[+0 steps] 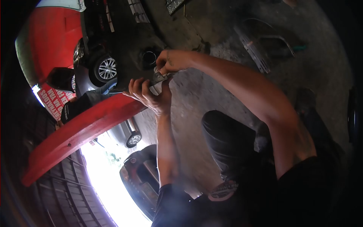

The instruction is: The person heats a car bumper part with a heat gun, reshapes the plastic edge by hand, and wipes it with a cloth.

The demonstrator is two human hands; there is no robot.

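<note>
A long red curved panel (87, 130) stretches from the lower left up to the middle of the head view. My left hand (149, 96) is wrapped round its upper end, thumb on one side and bent fingers on the other. Just above, my right hand (170, 62) has its fingers pinched together at a small metal piece (157, 77) at the panel's end. What lies between those fingertips is too small to tell.
A person in dark clothing (81, 106) is behind the panel, near a car wheel (107, 68). A metal strip (253, 51) and a curved tube (283, 39) lie on the floor. A dark round object (149, 57) is beside my right hand. My bent knee (223, 128) is below.
</note>
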